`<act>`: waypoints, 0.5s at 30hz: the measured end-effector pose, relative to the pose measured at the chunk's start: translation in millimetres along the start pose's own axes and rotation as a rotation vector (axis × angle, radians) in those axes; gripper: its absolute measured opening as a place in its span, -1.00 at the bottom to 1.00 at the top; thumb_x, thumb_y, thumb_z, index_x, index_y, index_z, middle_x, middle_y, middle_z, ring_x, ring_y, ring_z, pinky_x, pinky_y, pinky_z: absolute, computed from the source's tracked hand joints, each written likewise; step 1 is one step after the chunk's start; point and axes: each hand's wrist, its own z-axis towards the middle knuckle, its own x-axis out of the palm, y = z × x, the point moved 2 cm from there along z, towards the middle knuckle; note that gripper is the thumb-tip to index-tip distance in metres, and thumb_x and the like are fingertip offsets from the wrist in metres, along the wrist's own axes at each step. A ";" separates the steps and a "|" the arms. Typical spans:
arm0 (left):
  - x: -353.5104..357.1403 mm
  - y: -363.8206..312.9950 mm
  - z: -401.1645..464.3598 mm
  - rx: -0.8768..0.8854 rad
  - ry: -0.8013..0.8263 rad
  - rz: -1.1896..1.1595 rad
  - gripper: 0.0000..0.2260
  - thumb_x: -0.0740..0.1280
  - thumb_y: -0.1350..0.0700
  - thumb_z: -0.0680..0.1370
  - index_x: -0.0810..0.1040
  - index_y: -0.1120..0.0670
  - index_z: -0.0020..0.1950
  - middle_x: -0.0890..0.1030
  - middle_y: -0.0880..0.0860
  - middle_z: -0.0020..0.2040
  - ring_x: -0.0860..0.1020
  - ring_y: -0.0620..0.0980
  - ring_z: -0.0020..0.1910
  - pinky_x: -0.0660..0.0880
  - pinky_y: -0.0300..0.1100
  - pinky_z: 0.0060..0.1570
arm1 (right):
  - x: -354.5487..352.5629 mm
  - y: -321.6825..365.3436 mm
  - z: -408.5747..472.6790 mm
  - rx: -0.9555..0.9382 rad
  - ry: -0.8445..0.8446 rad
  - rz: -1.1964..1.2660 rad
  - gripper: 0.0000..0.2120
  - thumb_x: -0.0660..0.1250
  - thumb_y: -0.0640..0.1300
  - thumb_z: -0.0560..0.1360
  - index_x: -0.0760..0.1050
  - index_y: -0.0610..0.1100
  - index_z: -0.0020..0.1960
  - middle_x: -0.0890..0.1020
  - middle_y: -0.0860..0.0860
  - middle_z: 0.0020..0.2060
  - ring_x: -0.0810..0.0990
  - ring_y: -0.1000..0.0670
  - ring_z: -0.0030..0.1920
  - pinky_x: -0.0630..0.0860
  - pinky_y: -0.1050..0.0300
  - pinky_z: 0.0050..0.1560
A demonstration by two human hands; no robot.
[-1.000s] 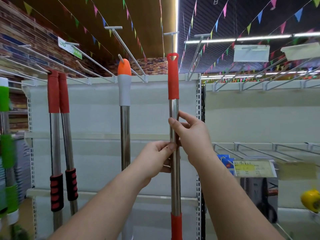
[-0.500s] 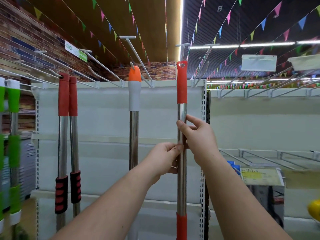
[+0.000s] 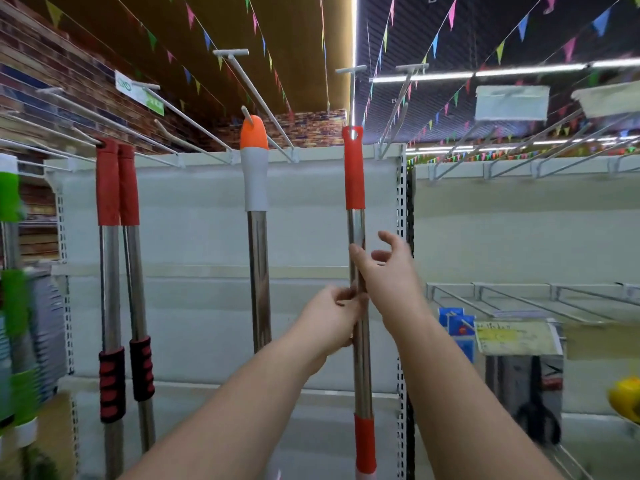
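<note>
Head view, near to far.

- 2 bare forearms rise from the bottom edge and meet at 1 pole.
- Left hand (image 3: pixel 329 318): on the left side of the steel pole (image 3: pixel 362 368), about mid-shaft. Its fingers (image 3: pixel 341 299) are curled in against the shaft and grip it.
- Right hand (image 3: pixel 389 271): just above the left hand, on the right side of the shaft. The thumb (image 3: pixel 355 252) lies against the steel. Its fingers (image 3: pixel 391 239) are spread and loosely bent, clear of the shaft: released, not clamped.
- Pole stands upright in front of the white back panel (image 3: pixel 194 244) of the shelf unit. A lower red sleeve (image 3: pixel 364 441) shows below the hands and a red top grip (image 3: pixel 354 171) above them.
- The hanging hole of the top grip sits at the foot of a white peg hook (image 3: pixel 351 95). I cannot tell whether the pole's weight rests on it.
- To the left, on the next hook, hangs an orange-and-grey-handled pole (image 3: pixel 256 174), apart from the held one.
- Further left, 2 red-handled poles (image 3: pixel 108 188) hang side by side and touching, each with a black-and-red foam grip (image 3: pixel 111 386) lower down.
- Far left edge: green handles (image 3: pixel 8 188), blurred.
- Right bay: bare wire hooks, a yellow price label (image 3: pixel 512 337) and a yellow object (image 3: pixel 623 400) cut by the frame edge.
- Overhead: strings of coloured bunting (image 3: pixel 450 15).
</note>
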 end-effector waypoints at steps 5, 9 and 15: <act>-22.1 30.6 -53.6 0.013 -0.010 0.017 -0.69 0.36 -0.10 0.60 0.49 -0.12 0.34 0.66 -0.10 0.10 0.67 -0.11 0.05 0.68 -0.14 -0.08 | 2.8 -7.6 -64.2 -0.151 -0.053 -0.072 -0.61 0.40 0.02 0.54 0.37 0.25 0.30 0.54 0.19 0.08 0.56 0.21 0.01 0.47 0.32 -0.15; -53.8 61.8 -74.3 -0.059 -0.071 -0.130 -0.87 0.33 0.10 0.65 0.62 0.06 0.16 0.74 0.06 -0.02 0.74 0.04 -0.07 0.65 -0.12 -0.17 | 45.0 -15.3 -104.4 -0.106 0.096 -0.016 -0.71 0.38 -0.10 0.55 0.44 0.20 0.19 0.60 0.15 -0.01 0.62 0.19 -0.17 0.60 0.16 -0.17; -148.8 103.2 -110.8 -0.128 -0.201 -0.141 -0.88 0.31 0.12 0.66 0.64 0.08 0.09 0.76 0.01 -0.13 0.74 0.02 -0.19 0.61 -0.14 -0.25 | 146.7 -8.8 -143.3 -0.035 0.287 0.092 -0.76 0.36 -0.15 0.53 0.50 0.14 0.12 0.62 0.14 -0.12 0.66 0.12 -0.27 0.62 0.13 -0.24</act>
